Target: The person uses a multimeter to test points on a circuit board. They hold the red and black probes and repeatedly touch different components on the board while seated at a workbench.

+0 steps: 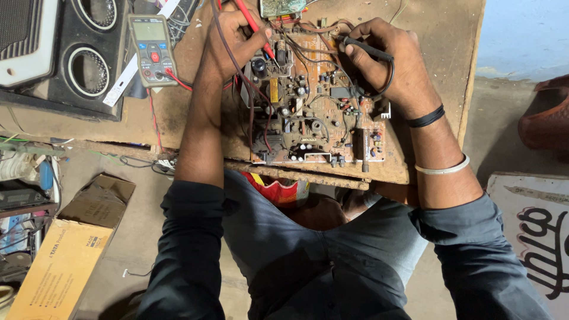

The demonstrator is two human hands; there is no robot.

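A brown circuit board (314, 106) crowded with components lies on a worn wooden table (438, 35). My left hand (234, 38) grips a red test probe (255, 26), its tip pressed to the board's upper left. My right hand (388, 56) holds a black test probe (367, 48) against the board's upper right; its black lead loops under my palm. A red wire runs from the left side to a grey-green multimeter (152, 50) lying on the table at the left.
Black speaker boxes (71, 59) stand at the far left of the table. A cardboard box (71, 249) lies on the floor at lower left, beside cluttered shelves. A white painted sign (533, 231) leans at lower right. A red bag (275, 191) sits under the table edge.
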